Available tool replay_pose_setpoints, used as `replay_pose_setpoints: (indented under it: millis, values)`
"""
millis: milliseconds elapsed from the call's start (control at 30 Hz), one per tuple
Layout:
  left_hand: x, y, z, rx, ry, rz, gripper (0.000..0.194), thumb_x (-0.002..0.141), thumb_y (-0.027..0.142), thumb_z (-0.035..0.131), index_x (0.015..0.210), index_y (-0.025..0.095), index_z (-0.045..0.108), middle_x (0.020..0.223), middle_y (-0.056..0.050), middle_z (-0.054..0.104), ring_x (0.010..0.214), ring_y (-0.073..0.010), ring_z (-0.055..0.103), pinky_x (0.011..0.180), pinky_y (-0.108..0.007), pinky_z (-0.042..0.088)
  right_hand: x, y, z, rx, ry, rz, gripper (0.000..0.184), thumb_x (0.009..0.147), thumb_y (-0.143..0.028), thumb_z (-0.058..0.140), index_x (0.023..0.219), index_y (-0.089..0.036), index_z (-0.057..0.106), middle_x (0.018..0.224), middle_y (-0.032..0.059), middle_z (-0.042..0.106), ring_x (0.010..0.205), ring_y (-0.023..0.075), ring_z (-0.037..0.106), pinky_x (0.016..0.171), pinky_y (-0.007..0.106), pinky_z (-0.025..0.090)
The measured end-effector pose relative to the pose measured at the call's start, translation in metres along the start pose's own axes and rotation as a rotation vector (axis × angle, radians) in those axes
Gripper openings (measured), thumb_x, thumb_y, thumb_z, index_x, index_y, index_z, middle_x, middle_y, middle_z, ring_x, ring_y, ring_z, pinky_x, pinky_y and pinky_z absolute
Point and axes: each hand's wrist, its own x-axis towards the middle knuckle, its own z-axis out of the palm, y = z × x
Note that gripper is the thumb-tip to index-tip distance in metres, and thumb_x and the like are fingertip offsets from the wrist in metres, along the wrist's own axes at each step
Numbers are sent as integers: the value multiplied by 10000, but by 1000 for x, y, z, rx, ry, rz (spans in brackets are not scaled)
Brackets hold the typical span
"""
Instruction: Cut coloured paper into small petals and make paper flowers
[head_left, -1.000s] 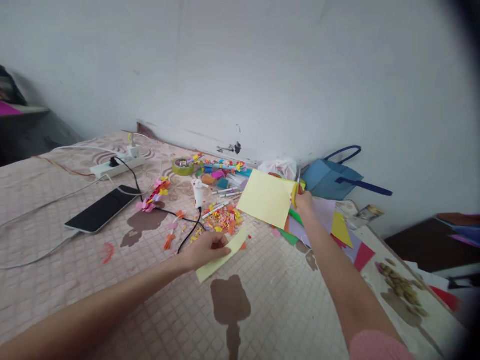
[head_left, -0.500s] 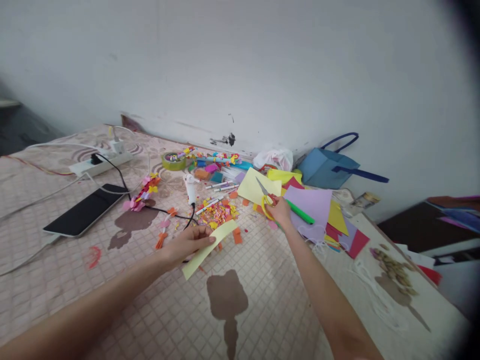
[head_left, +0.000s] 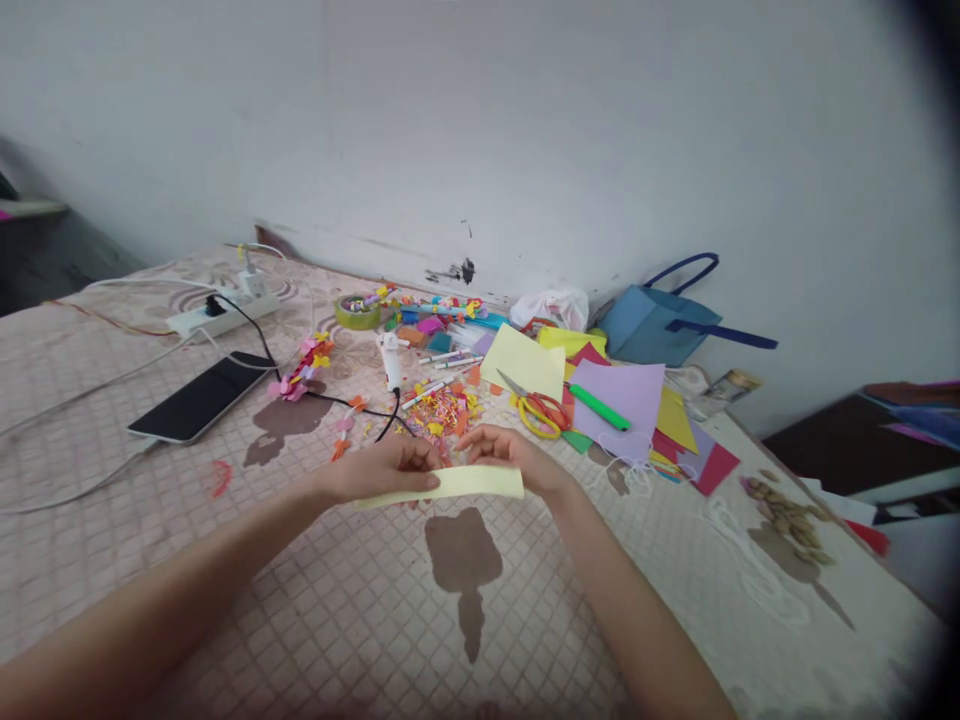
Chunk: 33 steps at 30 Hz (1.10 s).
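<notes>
A strip of pale yellow paper [head_left: 476, 482] is pinched in my left hand [head_left: 394, 468], thumb on the near side. It lies almost level above the tablecloth. Behind its right part is my right hand [head_left: 510, 455], fingers loosely curved and apart; whether they touch the paper I cannot tell. Scissors with yellow and red handles [head_left: 541, 412] rest beyond that hand, beside a green craft knife [head_left: 600, 407] on a lilac sheet [head_left: 637, 385]. A heap of small coloured paper scraps [head_left: 439, 415] sits just past both hands.
A white glue gun [head_left: 391, 362] with a black cord stands behind the scraps. To the left are a tablet [head_left: 199, 400], a power strip [head_left: 225, 315] and cables. At right are coloured sheets, white string [head_left: 750, 570] and a blue bag [head_left: 656, 330]. A wall bounds the back.
My right hand has let go of the scissors, which now lie on the table, and moved left to the paper strip. The strip has turned from slanted to nearly level.
</notes>
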Motion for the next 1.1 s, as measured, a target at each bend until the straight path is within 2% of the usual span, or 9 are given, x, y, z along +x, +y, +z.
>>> replay_pose_setpoints:
  millis: [167, 333, 400, 500, 567, 667, 767, 967, 1100]
  values:
    - [-3, 1, -6, 61, -49, 20, 320, 769, 459, 629, 766, 144, 575, 596, 36, 531, 490, -62, 440, 453, -168, 294, -6, 9, 3, 316, -150, -15, 474, 754, -339, 709, 1189, -238, 551, 762, -7, 621, 559, 97, 581, 466, 179, 460]
    - [-3, 0, -1, 148, -68, 77, 241, 821, 386, 579, 816, 145, 602, 634, 16, 559, 528, -82, 485, 479, -181, 346, -11, 6, 13, 271, -225, 14, 197, 778, -324, 685, 904, -173, 687, 886, 68, 671, 695, 137, 633, 593, 247, 523]
    - [-1, 1, 2, 237, 187, 202, 191, 835, 333, 560, 864, 151, 609, 746, -21, 615, 656, -121, 560, 574, -216, 428, -12, 3, 11, 258, -175, -3, 204, 810, -349, 643, 840, -153, 692, 799, 81, 689, 645, 150, 635, 586, 278, 522]
    - [-1, 3, 6, 406, 774, 444, 159, 844, 239, 548, 979, 170, 593, 1002, -70, 631, 950, -181, 579, 816, -307, 459, -12, 2, 4, 266, 44, -129, 164, 818, -335, 633, 893, -196, 675, 800, 56, 699, 653, 149, 633, 597, 274, 509]
    - [-1, 2, 9, 500, 955, 531, 191, 843, 202, 547, 1031, 182, 570, 1057, -76, 618, 993, -187, 568, 852, -325, 454, -11, 2, 1, 171, 276, -243, 179, 840, -305, 599, 998, -241, 653, 944, 50, 700, 773, 160, 646, 679, 290, 513]
    - [-1, -4, 18, 568, 836, 540, 299, 846, 165, 533, 1143, 192, 508, 978, -56, 642, 891, -168, 595, 810, -311, 470, -9, 4, 11, -93, 471, -329, 337, 879, -263, 513, 1210, -267, 574, 1248, 60, 599, 1097, 213, 574, 913, 373, 458]
    - [0, -12, 26, 591, 661, 501, 392, 843, 122, 503, 1223, 207, 457, 971, -41, 651, 878, -159, 605, 814, -295, 468, -8, 6, 31, -211, 421, -305, 440, 911, -225, 430, 1346, -286, 459, 1393, 31, 476, 1261, 208, 446, 1049, 390, 344]
    - [-1, -18, 22, 629, 496, 475, 225, 837, 140, 494, 1006, 205, 628, 1045, -79, 642, 1011, -213, 585, 868, -316, 442, -5, 13, 53, -232, 367, -288, 445, 913, -219, 417, 1344, -316, 469, 1386, 1, 486, 1298, 211, 399, 1090, 417, 286]
    - [0, -15, 20, 550, 458, 459, 157, 862, 239, 526, 904, 190, 669, 920, -74, 671, 931, -205, 600, 846, -307, 435, -1, 20, 52, -32, 461, -249, 376, 916, -338, 444, 1276, -289, 541, 1308, 36, 556, 1184, 232, 506, 1019, 434, 375]
